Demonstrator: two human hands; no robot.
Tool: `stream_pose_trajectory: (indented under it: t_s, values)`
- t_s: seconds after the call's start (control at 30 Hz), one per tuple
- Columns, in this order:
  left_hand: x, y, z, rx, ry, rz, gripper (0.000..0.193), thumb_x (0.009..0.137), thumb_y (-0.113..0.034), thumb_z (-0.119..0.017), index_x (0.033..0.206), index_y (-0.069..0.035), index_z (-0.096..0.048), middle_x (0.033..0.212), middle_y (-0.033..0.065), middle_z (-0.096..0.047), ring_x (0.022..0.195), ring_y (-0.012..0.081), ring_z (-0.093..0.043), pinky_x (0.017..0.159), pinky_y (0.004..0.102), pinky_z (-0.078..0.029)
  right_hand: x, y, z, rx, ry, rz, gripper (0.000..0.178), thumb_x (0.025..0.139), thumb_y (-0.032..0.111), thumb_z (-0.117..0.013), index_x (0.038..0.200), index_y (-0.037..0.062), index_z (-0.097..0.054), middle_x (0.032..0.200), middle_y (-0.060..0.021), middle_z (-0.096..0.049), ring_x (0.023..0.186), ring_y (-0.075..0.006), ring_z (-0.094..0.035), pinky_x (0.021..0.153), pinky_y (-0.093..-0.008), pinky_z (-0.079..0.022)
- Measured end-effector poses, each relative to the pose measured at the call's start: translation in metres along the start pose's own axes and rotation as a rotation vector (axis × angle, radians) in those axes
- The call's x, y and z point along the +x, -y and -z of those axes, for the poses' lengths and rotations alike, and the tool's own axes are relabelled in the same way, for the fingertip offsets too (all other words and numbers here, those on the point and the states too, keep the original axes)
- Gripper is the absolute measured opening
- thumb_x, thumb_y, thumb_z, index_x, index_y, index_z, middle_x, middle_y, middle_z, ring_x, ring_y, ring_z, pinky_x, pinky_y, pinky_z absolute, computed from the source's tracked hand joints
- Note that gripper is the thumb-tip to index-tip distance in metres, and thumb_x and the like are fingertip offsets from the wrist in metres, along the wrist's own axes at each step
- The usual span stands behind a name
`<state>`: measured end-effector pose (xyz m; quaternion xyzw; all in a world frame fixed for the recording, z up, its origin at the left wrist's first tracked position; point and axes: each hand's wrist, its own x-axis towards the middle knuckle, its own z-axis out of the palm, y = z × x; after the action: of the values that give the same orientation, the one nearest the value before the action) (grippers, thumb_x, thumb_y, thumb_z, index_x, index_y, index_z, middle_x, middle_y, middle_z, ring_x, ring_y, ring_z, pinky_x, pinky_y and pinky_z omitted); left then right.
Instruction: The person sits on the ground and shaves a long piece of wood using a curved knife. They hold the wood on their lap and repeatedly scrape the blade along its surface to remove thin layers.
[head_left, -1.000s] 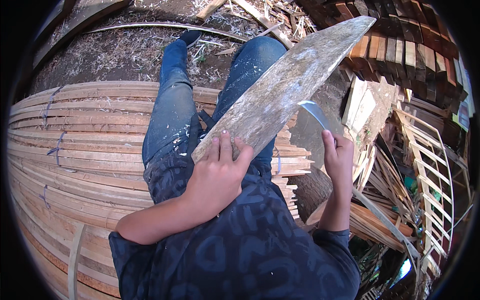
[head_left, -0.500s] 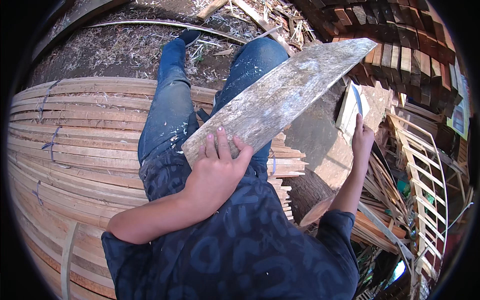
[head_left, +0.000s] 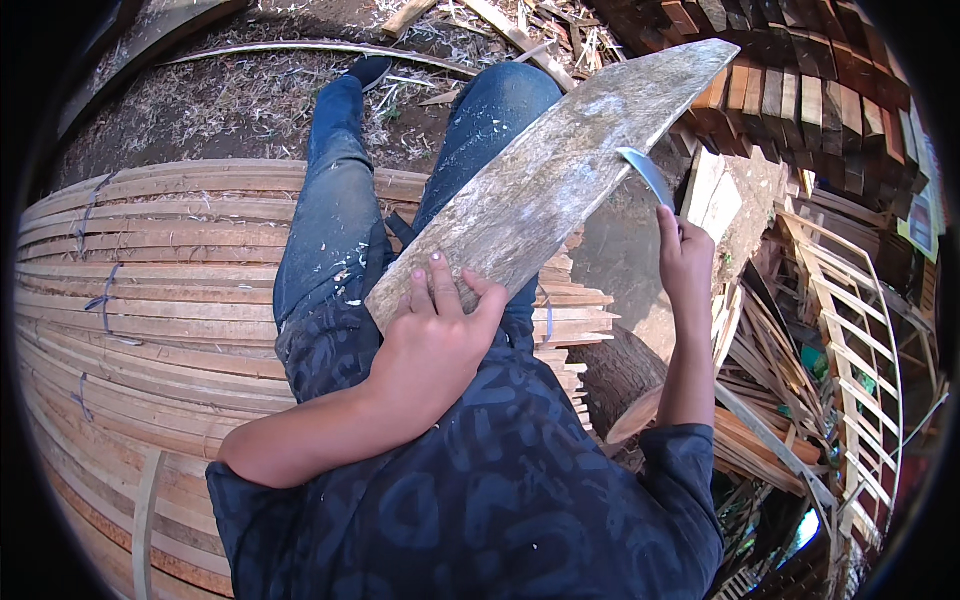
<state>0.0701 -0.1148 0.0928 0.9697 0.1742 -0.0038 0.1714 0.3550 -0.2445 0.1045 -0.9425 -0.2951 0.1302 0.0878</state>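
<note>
A weathered grey-brown wooden board (head_left: 545,190) slants from my lap across my right thigh to the far right, its far end tapered. On its near end lies my left hand (head_left: 435,335), fingers spread over the face and thumb by the right edge, holding it steady. To the right of the board, my right hand (head_left: 688,250) is closed round the handle of a knife with a curved blade (head_left: 648,177). The blade points up and left, its tip at the board's right edge in view; I cannot tell whether it touches. The fist hides the handle.
Bundles of long wooden strips (head_left: 160,240), tied with blue cord, lie under and left of my legs. Stacked timber (head_left: 800,110) stands far right, above a ladder-like wooden frame (head_left: 850,370). A log (head_left: 615,380) lies right of my lap; wood shavings (head_left: 230,110) cover the ground.
My right hand has moved left, bringing the knife from well clear of the board to its right edge, the blade now tilted left. The board's far end has shifted slightly up and left.
</note>
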Motion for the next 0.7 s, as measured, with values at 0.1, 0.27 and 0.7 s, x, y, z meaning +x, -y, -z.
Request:
stream_pose_trajectory:
  t_s: [0.1,0.27,0.7]
  values:
    - [0.0,0.005,-0.002,0.023,-0.036,-0.007,0.029,0.078,-0.005,-0.057,0.105,0.002,-0.051,0.106,0.0377,-0.06,0.09,0.0405,-0.069,0.067,0.0374,-0.059,0.03,-0.071,0.02,-0.088,-0.151,-0.142,0.063,0.096,0.047,-0.051,0.065,-0.0073,-0.058,0.046,-0.0089,-0.041,0.043,-0.0182,-0.037,0.045,-0.0364,-0.031]
    - [0.003,0.001,-0.001,-0.057,0.059,0.027,0.031,0.075,-0.004,-0.058,0.104,0.003,-0.05,0.105,0.0377,-0.061,0.09,0.0406,-0.069,0.064,0.0365,-0.059,-0.021,-0.01,0.003,0.056,0.023,0.001,0.051,0.094,0.04,-0.057,0.073,-0.0068,-0.064,0.046,-0.0073,-0.044,0.044,-0.0118,-0.04,0.044,-0.0333,-0.03]
    - [0.019,-0.004,0.006,-0.077,-0.002,0.056,0.036,0.077,-0.004,-0.057,0.112,0.003,-0.049,0.103,0.0381,-0.061,0.091,0.0397,-0.068,0.069,0.0367,-0.059,0.008,0.02,0.002,-0.073,0.015,0.175,0.055,0.088,0.049,-0.06,0.071,-0.0038,-0.065,0.049,-0.0172,-0.052,0.047,-0.0331,-0.056,0.049,-0.0401,-0.042]
